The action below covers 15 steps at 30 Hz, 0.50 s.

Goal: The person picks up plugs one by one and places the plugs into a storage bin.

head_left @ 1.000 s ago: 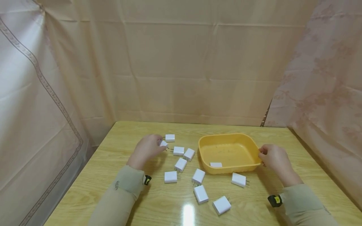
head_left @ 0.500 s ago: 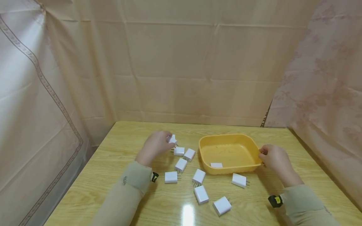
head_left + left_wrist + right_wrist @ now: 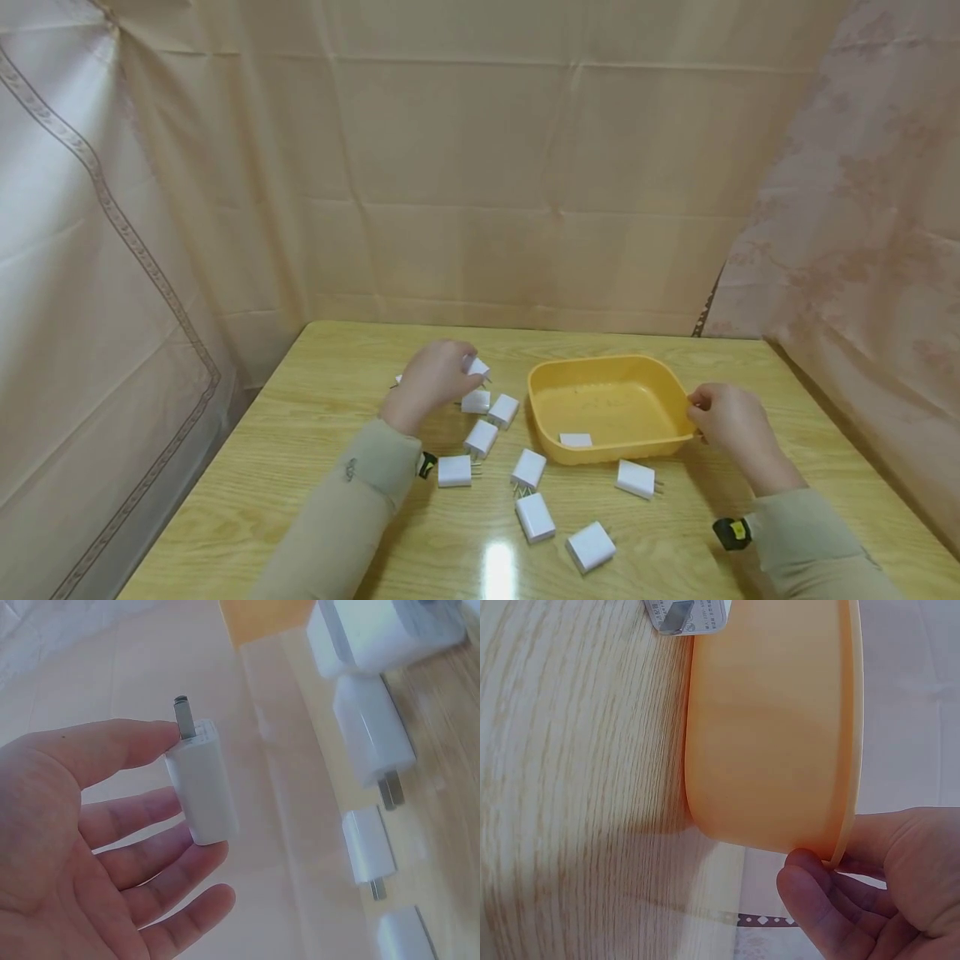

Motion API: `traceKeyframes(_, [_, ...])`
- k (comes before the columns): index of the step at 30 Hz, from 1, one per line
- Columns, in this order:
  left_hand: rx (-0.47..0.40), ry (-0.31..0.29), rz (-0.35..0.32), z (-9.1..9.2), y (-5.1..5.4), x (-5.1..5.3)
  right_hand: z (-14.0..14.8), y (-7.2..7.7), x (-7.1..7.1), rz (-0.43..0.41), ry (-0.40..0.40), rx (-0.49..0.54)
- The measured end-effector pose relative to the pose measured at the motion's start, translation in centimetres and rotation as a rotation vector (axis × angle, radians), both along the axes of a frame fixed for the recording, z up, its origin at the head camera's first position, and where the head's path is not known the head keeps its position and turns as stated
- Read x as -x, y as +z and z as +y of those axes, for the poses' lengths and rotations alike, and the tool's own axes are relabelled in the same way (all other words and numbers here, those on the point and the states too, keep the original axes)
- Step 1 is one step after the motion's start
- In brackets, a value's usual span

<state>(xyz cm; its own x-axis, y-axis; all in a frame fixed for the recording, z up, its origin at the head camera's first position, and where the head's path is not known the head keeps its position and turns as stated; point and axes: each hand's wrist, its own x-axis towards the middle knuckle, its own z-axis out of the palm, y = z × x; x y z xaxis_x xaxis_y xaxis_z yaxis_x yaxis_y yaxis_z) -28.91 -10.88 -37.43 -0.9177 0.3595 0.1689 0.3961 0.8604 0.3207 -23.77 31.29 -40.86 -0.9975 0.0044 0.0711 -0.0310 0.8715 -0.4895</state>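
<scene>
My left hand (image 3: 429, 382) pinches a white plug (image 3: 204, 791) above the worktop (image 3: 660, 550), near other scattered plugs (image 3: 454, 472); my right hand (image 3: 731, 423) grips the rim of a yellow tub (image 3: 615, 453) holding one plug (image 3: 576, 439).

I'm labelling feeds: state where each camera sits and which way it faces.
Head: on the head, facing forward and down over the table; left grip, right grip, sleeves show.
Left wrist: worn there, facing left grip pinching a white charger.
Right wrist: worn there, facing right grip holding the yellow tray.
Head and right wrist share the yellow tray.
</scene>
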Motion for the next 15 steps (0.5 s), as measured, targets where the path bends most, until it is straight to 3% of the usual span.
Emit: traceKeyframes(15, [0.022, -0.03, 0.002, 3.0, 0.6, -0.1, 0.0, 0.1, -0.1, 0.016, 0.018, -0.011])
